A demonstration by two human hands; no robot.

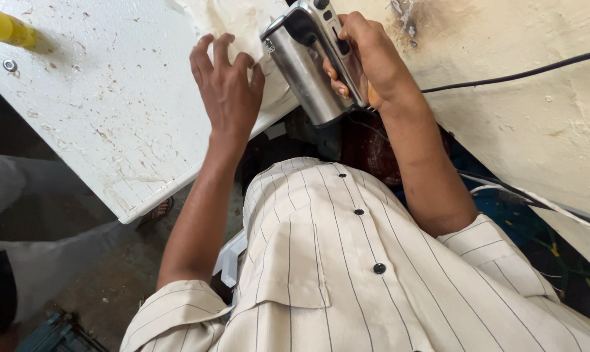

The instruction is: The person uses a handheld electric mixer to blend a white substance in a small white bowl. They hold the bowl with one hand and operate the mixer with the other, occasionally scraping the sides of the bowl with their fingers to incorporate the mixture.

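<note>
My right hand grips the handle of a silver and black electric hand mixer, tilted above the near edge of a white worn table. My thumb lies on the black buttons at its top. My left hand rests flat on the table edge just left of the mixer, fingers spread, touching a piece of cream cloth or paper. What lies under the mixer's lower end is hidden by my body.
A black cable runs right across a cream stained surface. A yellow object sits at the table's far left corner. Another person's grey-clad legs stand at the left. White and black cords hang at right.
</note>
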